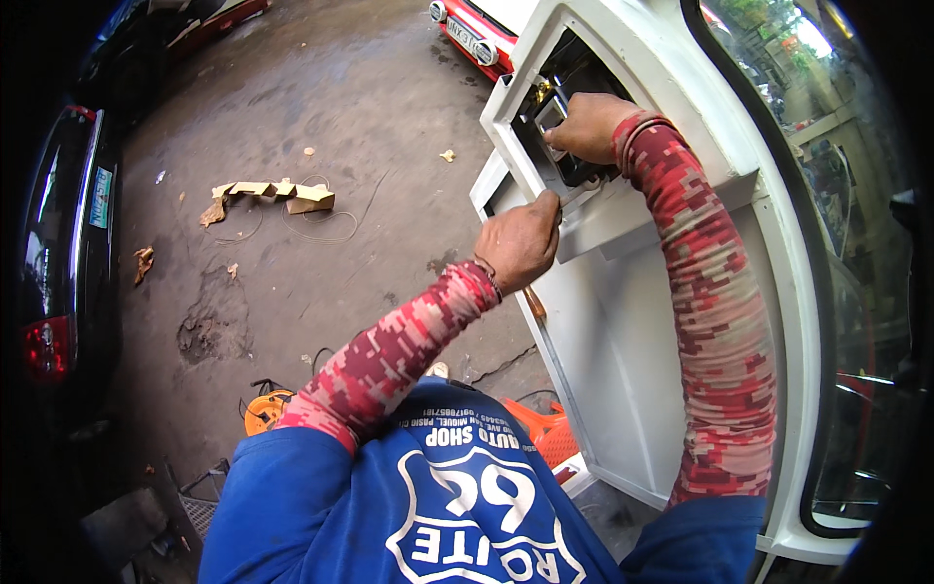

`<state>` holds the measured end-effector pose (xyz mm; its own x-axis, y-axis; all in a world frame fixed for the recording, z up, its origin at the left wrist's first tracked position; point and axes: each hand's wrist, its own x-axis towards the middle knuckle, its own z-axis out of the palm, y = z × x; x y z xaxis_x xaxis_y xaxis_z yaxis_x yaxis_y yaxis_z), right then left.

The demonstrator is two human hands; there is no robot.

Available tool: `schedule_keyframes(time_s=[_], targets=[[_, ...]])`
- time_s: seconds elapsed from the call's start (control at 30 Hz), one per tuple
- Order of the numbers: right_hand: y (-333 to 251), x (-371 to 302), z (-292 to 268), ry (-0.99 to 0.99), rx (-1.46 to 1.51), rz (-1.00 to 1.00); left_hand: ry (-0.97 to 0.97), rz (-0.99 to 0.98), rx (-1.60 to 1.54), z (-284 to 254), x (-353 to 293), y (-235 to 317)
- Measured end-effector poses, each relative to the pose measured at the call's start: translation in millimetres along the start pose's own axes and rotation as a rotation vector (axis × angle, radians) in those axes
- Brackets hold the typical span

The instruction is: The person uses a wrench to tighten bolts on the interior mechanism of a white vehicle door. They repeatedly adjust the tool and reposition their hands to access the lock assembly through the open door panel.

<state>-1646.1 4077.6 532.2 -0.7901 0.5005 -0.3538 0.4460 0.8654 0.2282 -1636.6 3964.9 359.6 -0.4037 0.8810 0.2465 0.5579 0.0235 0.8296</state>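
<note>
A white vehicle body panel stands at my right, with a rectangular opening in its upper part. My right hand reaches into that opening, fingers curled at a dark, grey-framed rectangular part. A small brass-coloured piece shows beside the part. My left hand is closed at the panel's near edge, just below the opening; whatever lies inside its fingers is hidden. Under this hand, an orange-brown handle sticks out along the panel edge.
Vehicle glass rises at the far right. A dark car is at the left, and a red and white vehicle at the top. Bent cardboard with thin wire lies on the stained floor. Orange objects are near my body.
</note>
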Motion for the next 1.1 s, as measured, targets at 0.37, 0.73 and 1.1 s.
schedule_keyframes(time_s=[0.37, 0.73, 1.1], targets=[[-5, -3, 0, -0.033, 0.122, 0.141, -0.229, -0.218, -0.785, 6, -24, 24], [-5, -4, 2, 0.022, 0.107, 0.102, -0.363, -0.463, -1.509, -12, -20, 72], [-7, -5, 0, 0.005, 0.117, 0.116, -0.316, -0.465, -1.417, -8, -18, 85]])
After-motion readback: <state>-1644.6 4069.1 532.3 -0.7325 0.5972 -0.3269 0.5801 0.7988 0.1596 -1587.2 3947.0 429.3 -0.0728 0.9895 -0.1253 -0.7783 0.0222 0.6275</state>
